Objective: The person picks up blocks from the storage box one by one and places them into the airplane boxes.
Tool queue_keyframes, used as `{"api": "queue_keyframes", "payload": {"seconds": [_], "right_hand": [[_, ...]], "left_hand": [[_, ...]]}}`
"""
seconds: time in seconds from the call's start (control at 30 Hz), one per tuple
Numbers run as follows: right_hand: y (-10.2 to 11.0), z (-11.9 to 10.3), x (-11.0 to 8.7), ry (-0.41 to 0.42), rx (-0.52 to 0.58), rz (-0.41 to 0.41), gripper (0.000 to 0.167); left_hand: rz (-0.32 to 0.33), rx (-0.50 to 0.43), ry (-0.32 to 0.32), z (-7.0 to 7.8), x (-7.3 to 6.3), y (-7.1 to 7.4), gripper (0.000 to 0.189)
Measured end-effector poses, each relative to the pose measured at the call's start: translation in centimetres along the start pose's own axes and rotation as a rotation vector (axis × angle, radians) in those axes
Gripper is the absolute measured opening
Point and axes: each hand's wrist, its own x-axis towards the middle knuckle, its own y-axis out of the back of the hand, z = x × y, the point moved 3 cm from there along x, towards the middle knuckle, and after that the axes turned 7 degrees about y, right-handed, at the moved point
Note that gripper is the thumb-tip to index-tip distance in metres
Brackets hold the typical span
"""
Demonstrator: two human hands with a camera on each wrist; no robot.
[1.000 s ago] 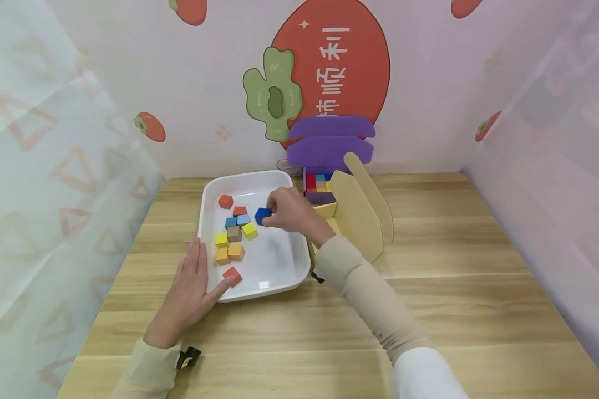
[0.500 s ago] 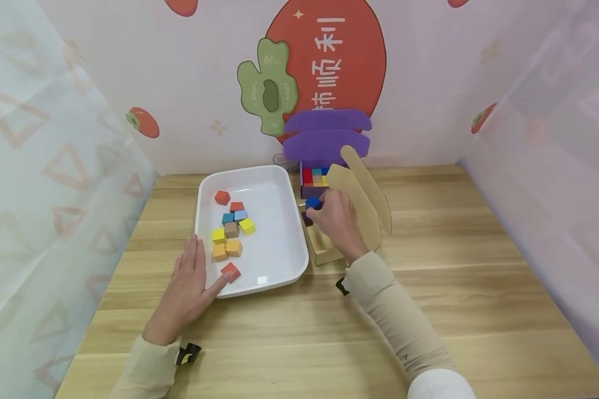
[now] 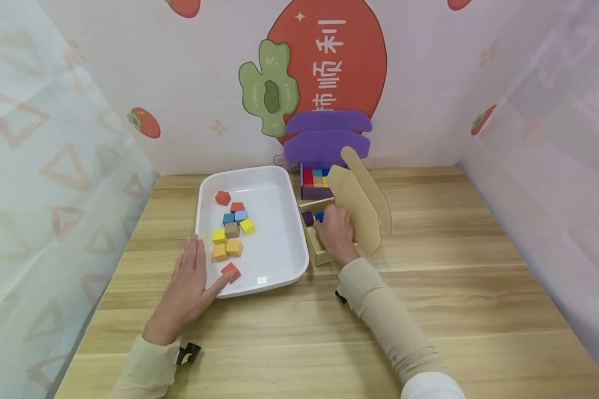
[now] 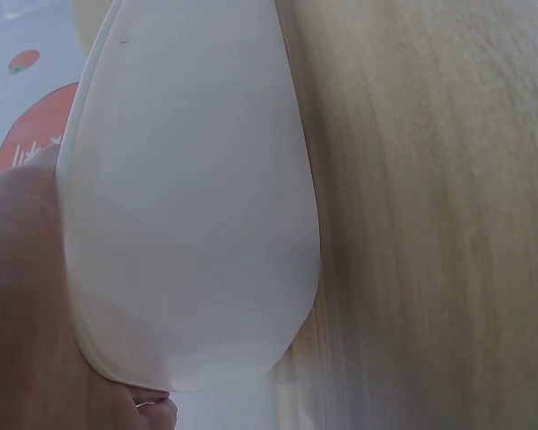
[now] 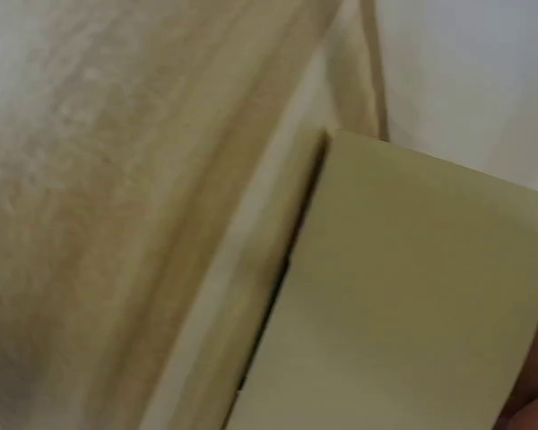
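Note:
My right hand (image 3: 337, 230) reaches down into the open tan cardboard box (image 3: 324, 258), its fingers around a blue block (image 3: 319, 216) that is partly hidden. Beside that block, in the box's far left corner, lies a dark purple block (image 3: 308, 219). In the right wrist view the box's outer wall (image 5: 394, 287) covers most of the fingers. My left hand (image 3: 187, 288) rests with straight fingers along the left rim of the white tray (image 3: 274, 249), its thumb over the near corner by a red block (image 3: 231, 271). The tray's outer wall (image 4: 193, 197) fills the left wrist view.
In the tray lie several coloured blocks, among them an orange block (image 3: 233, 248), a brown block (image 3: 232, 229) and a yellow block (image 3: 247, 226). Behind the tan box stands an open purple box (image 3: 316, 193) with several blocks. The tan lid (image 3: 356, 208) stands up on the right.
My right hand has carried the blue block from above the tray rightward and lowered it into the tan box beside the purple block. The left hand stays on the tray.

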Motion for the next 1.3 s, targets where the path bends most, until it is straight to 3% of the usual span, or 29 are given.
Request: {"api": "queue_keyframes", "payload": {"seconds": [0.2,0.6,0.83,0.97,1.1,1.3], "right_hand": [[-0.9,0.5,0.5,-0.026,0.066,-0.049,0.035],[-0.9,0.4,0.6,0.045,0.125,-0.087,0.015],[1.3,-1.4,0.1,0.110,0.143,-0.128,0.013],[3.0,-4.0,-0.4,0.234,0.161,-0.154,0.020],[3.4,-7.1,-1.1,0.362,0.170,-0.296,0.040],[1.5,-10.8,-2.7,0.513,0.158,-0.544,0.044]], "left_hand": [[0.001,-0.006,0.001,-0.1,0.0,0.0,0.112],[-0.012,0.002,0.007,0.0,-0.2,-0.1,0.111],[0.018,0.007,-0.013,0.0,0.1,-0.2,0.112],[0.026,0.009,-0.023,-0.1,0.3,-0.3,0.114],[0.031,0.027,-0.023,-0.3,0.4,-0.4,0.117],[0.027,0.050,-0.026,-0.4,0.4,-0.3,0.121]]}}
